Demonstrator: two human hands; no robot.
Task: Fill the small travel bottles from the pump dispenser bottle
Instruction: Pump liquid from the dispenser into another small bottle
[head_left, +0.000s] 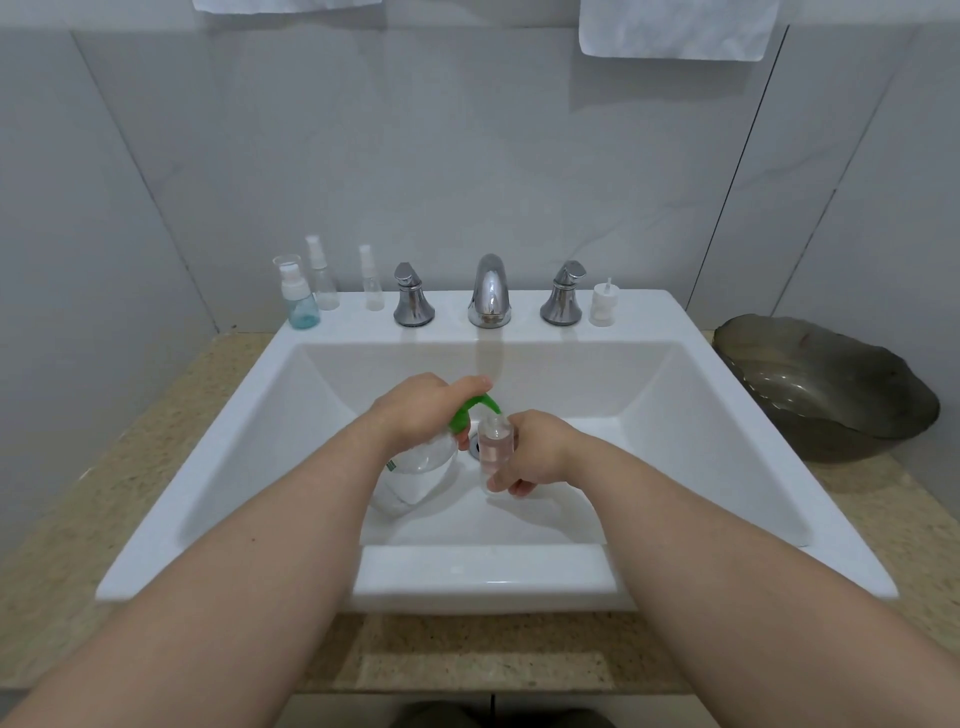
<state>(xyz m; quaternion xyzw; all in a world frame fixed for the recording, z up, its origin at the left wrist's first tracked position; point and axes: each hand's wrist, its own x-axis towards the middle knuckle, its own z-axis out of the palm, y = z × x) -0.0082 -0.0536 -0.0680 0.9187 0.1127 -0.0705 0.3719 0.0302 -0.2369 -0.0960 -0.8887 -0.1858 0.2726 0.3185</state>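
Pump dispenser bottle (415, 470) — clear, green-topped — gripped by left hand (415, 410); right hand (537, 447) clasps cylindrical travel bottle (493, 441).

Pump bottle (415, 470): clear body, green pump head, tilted w/ spout to the right. You've got it in your left hand (415, 410) over the sink (223, 441).
Small bottle (493, 441): clear, pinkish liquid inside, top off, approx. upright. It's in your right hand (535, 447), mouth right at the green spout.
Teal bottle (301, 304): white pump, clear cap, upright at the left end of the back ledge.
Spray bottles (323, 283), (371, 288): 2 clear ones, upright, just right of the teal bottle.
White pump top (602, 306): loose, standing at the right end of the ledge.
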